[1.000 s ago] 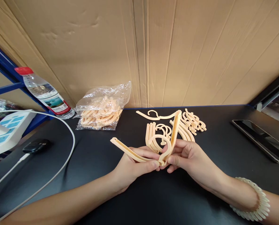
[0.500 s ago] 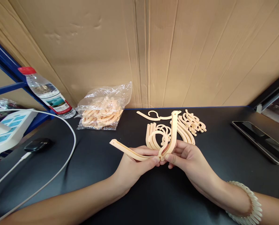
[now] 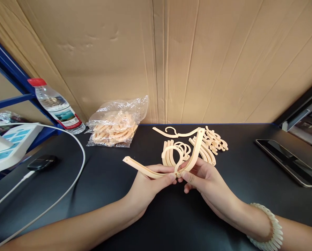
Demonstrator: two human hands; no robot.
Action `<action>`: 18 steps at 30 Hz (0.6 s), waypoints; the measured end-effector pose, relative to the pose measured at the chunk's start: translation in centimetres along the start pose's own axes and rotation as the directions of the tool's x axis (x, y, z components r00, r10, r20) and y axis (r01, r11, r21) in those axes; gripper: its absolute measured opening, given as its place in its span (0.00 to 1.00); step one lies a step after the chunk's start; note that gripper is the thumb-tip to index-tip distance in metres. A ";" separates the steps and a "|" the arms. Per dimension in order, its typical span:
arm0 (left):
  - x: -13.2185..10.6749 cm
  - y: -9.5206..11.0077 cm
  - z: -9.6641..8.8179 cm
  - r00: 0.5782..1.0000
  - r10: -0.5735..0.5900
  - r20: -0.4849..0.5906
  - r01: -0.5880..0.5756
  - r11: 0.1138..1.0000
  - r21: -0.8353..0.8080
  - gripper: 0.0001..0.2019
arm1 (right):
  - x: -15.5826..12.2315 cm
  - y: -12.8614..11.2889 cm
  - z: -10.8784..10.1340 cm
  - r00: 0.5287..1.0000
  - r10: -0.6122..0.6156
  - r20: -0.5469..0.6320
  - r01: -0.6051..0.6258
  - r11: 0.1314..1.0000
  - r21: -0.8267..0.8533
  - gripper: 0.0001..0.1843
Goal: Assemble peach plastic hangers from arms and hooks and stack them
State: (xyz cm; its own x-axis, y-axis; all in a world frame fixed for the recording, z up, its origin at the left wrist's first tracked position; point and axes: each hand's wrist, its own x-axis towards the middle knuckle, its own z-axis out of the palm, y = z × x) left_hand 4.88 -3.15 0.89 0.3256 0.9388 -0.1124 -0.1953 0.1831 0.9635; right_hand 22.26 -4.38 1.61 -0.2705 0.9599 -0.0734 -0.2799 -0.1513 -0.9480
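Both hands hold one peach plastic folding hanger (image 3: 145, 169) above the black table (image 3: 106, 181). My left hand (image 3: 148, 186) pinches the left arm of the hanger near its middle joint. My right hand (image 3: 200, 177) pinches the right arm, which points up and away, and the hook curls up between them. Right behind the hands lies a loose pile of peach hanger parts (image 3: 198, 144). A clear plastic bag of hanger parts (image 3: 114, 127) rests at the back left by the cardboard wall.
A water bottle with a red cap (image 3: 58, 108) leans at the back left. A white cable (image 3: 74, 170) curves across the left of the table past a small black device (image 3: 42, 162) and a white power strip (image 3: 6, 146). A tablet (image 3: 289, 162) lies at the right.
The hanger's right arm has swung outward to the right, opening the angle between the two arms. Both hands stay pinched at the joint; the view has shifted slightly.
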 end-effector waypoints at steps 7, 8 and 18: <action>0.1 0.2 -0.7 0.995 -0.051 -0.087 0.052 0.999 0.006 0.11 | 0.2 -1.6 -1.4 0.997 0.004 -0.080 -0.005 1.000 -0.013 0.12; 0.2 0.3 -0.8 0.994 -0.056 -0.094 0.057 0.998 0.005 0.11 | 0.4 -1.8 -1.8 0.995 -0.019 -0.099 0.018 1.000 -0.009 0.12; 2.0 2.2 -2.6 0.977 0.044 -0.207 -0.076 0.986 -0.149 0.13 | 3.3 -5.0 -7.4 0.996 -0.040 -0.085 0.033 0.996 -0.084 0.17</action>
State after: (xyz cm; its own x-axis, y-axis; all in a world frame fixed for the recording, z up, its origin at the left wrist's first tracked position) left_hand 2.71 -0.14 2.20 0.1178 0.9860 -0.1179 -0.3548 0.1527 0.9224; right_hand 29.62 1.30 3.84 -0.1798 0.9818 -0.0614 -0.2105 -0.0994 -0.9725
